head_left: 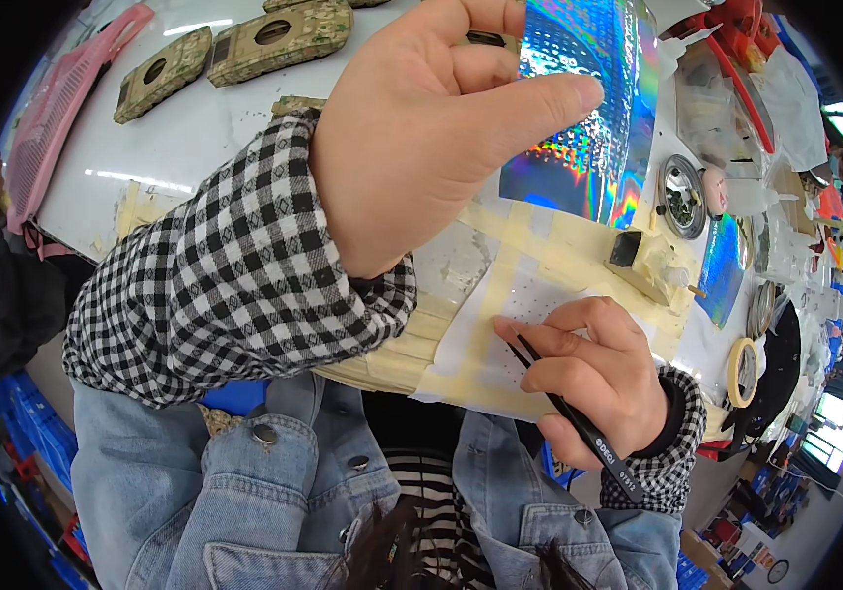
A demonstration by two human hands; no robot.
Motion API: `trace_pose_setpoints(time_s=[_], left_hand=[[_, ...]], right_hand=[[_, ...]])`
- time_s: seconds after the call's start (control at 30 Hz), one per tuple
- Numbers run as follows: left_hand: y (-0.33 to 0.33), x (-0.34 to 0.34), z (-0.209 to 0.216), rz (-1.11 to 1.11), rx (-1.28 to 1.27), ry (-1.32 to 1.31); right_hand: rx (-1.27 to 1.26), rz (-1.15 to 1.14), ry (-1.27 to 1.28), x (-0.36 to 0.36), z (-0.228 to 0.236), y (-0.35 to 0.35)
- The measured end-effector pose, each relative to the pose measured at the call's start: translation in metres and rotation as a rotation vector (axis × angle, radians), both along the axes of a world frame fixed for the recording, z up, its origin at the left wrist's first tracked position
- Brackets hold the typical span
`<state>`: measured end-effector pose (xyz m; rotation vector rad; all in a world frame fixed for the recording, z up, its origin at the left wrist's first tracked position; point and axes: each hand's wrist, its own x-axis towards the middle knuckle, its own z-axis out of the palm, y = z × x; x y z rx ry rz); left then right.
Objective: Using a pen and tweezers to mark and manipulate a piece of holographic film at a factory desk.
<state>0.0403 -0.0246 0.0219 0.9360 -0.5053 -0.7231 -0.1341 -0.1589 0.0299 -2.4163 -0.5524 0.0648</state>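
— What does the shiny sheet [623, 128] look like?
— Silvery blue, flashing green, gold and magenta, with rows of small marks over much of its face. It bows slightly.
— Where is it?
— Raised above the table [171, 157], pinched by the left hand [431, 138], the thumb laid across its front.
— And the right hand [598, 379]?
— It grips black tweezers [579, 423] much like a pen, the tips near a white paper [475, 329] dotted with dark specks. I can't tell whether the tips hold anything.
— What's around?
— Past the paper, a cream block [659, 267] and a round dish [679, 175] of dark bits; at far left, camouflage-patterned shells [313, 44] with round holes.
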Motion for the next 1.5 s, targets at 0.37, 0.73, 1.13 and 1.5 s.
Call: trace_pose_setpoints(time_s=[0.37, 0.73, 1.13, 1.5], left_hand=[[0.005, 0.002, -0.002, 0.0, 0.029, 0.021], [0.003, 0.015, -0.006, -0.041, 0.128, 0.048], [0.018, 0.056, -0.012, -0.087, 0.561, -0.7], [0.036, 0.038, -0.008, 0.324, 0.791, -1.252]], right_hand=[[0.118, 0.018, 0.01, -0.002, -0.008, -0.011], [0.028, 0.028, -0.104, -0.002, -0.011, -0.008], [0.115, 0.025, -0.159, -0.006, -0.007, -0.019], [0.004, -0.023, -0.334, -0.01, -0.008, -0.006]])
